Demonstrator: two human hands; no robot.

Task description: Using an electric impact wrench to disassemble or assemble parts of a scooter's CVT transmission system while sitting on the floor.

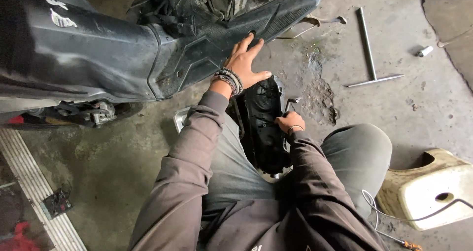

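Working the scooter's engine cover

Our left hand rests flat, fingers spread, on the black side panel; our right hand grips a bent wrench at the black engine cover between our knees, seemingly undoing a bolt.

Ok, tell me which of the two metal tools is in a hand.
The small bent one, gripped by the right hand over the black engine cover. The long T-handle wrench lies untouched on the concrete floor.

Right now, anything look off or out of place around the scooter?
A few things. A T-shaped wrench and a small socket lie loose on the concrete floor, which has a dark, crumbling patch. A dirty cream plastic piece lies on the floor at the right.
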